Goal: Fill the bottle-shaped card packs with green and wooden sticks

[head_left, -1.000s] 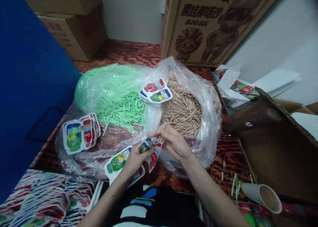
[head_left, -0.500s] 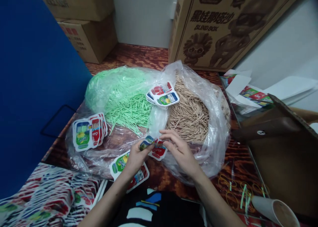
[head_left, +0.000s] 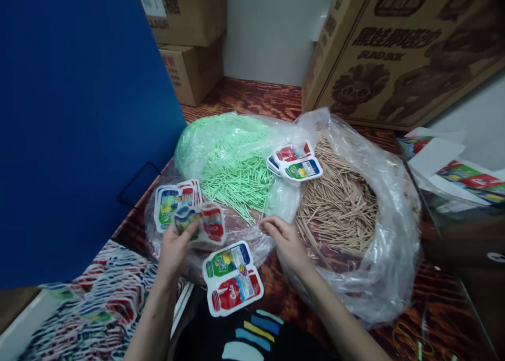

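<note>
My left hand [head_left: 175,248] pinches a printed double-bottle card [head_left: 213,222], half green and half red, slightly blurred. It hovers at the edge of a stack of similar cards [head_left: 164,207] on the left. My right hand [head_left: 286,240] is closed, thumb against fingertips, just below the green sticks [head_left: 236,184]; whatever lies between the fingertips is too small to make out. Brown sticks [head_left: 339,198] fill the open clear bag [head_left: 394,256] to its right. Between my forearms lies another card [head_left: 232,278], face up. More cards [head_left: 298,161] rest on the plastic between both stick heaps.
A blue panel [head_left: 87,113] borders the left side, above a mass of many cards [head_left: 102,303]. Cardboard boxes [head_left: 197,71] and a large printed carton [head_left: 366,71] stand at the back. Printed paper pieces [head_left: 465,171] lie at right, with rubber bands [head_left: 412,340] low down.
My left hand has carried the card leftward, away from my right hand, toward the left stack. My right hand has let go of the card and closed its fingertips. The view has shifted left.
</note>
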A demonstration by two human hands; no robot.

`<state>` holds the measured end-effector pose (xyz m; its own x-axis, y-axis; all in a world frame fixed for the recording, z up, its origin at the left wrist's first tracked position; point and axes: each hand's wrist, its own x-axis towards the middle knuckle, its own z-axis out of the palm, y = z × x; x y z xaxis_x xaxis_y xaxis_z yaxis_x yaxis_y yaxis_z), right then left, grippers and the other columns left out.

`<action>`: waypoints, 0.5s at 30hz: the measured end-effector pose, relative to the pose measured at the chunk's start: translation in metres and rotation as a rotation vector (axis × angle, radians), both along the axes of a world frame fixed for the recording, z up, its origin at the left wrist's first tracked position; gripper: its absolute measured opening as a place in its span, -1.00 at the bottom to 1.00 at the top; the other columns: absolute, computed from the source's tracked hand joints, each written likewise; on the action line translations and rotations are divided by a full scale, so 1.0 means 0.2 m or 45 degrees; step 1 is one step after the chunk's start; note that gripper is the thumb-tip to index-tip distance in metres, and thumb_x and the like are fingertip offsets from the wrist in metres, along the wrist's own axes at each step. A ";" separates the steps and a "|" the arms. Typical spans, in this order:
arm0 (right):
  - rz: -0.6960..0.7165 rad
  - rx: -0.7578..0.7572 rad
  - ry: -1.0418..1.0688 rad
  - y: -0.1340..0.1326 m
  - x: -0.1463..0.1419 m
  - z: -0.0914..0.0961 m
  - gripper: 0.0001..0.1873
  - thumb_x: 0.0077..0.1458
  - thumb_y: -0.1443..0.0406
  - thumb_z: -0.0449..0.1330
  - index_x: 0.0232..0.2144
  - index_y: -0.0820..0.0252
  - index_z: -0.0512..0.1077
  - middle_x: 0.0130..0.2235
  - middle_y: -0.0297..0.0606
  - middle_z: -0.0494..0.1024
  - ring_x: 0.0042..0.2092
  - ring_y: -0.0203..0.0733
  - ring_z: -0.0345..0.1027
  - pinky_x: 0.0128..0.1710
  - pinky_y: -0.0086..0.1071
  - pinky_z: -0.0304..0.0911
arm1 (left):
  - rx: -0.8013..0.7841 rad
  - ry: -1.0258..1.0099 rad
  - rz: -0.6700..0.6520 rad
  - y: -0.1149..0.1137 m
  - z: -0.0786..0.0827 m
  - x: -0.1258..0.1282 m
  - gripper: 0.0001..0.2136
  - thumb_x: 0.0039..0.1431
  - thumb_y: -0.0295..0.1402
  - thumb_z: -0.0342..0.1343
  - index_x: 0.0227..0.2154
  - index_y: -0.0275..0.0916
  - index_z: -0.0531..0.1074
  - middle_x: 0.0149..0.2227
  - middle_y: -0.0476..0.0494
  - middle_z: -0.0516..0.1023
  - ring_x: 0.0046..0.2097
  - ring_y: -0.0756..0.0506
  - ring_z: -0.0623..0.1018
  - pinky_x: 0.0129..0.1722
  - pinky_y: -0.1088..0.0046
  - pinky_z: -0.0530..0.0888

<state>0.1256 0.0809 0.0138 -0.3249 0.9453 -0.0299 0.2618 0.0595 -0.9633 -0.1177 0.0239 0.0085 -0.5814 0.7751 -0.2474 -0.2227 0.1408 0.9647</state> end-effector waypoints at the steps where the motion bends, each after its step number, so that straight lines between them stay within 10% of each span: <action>1: 0.068 0.094 -0.130 0.04 -0.05 -0.03 -0.81 0.23 0.26 0.02 -0.31 0.14 0.43 -0.29 -0.27 0.51 -0.20 -0.16 0.37 -0.16 -0.32 0.24 | 0.025 0.037 0.085 0.02 -0.01 -0.08 -0.61 -0.20 -0.19 0.35 -0.30 -0.30 0.50 -0.34 -0.09 0.61 -0.36 -0.07 0.57 -0.28 0.40 0.51; 8: 0.242 0.670 -1.300 0.29 -0.43 -0.08 -0.80 0.18 0.38 0.01 -0.24 0.32 0.42 -0.16 0.04 0.44 -0.10 0.04 0.21 -0.13 -0.17 0.12 | -0.369 0.888 0.284 0.15 -0.10 -0.35 -0.67 -0.03 -0.20 0.21 -0.21 -0.29 0.48 -0.22 -0.24 0.57 -0.12 -0.28 0.53 -0.06 0.12 0.42; 15: 0.330 0.786 -1.530 0.32 -0.58 -0.11 -0.73 0.09 0.51 0.00 -0.21 0.43 0.44 -0.21 0.11 0.44 -0.17 0.03 0.22 -0.19 -0.18 0.09 | -0.420 1.393 0.311 0.15 -0.13 -0.30 -0.41 0.05 -0.26 0.16 0.16 -0.27 0.22 0.07 -0.39 0.38 0.10 -0.35 0.35 0.09 0.07 0.26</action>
<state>0.0103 0.1445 -0.0081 -0.5655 0.8246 -0.0165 0.8234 0.5656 0.0456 -0.1777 0.0543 -0.0184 -0.7338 0.6049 0.3092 0.6486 0.4887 0.5835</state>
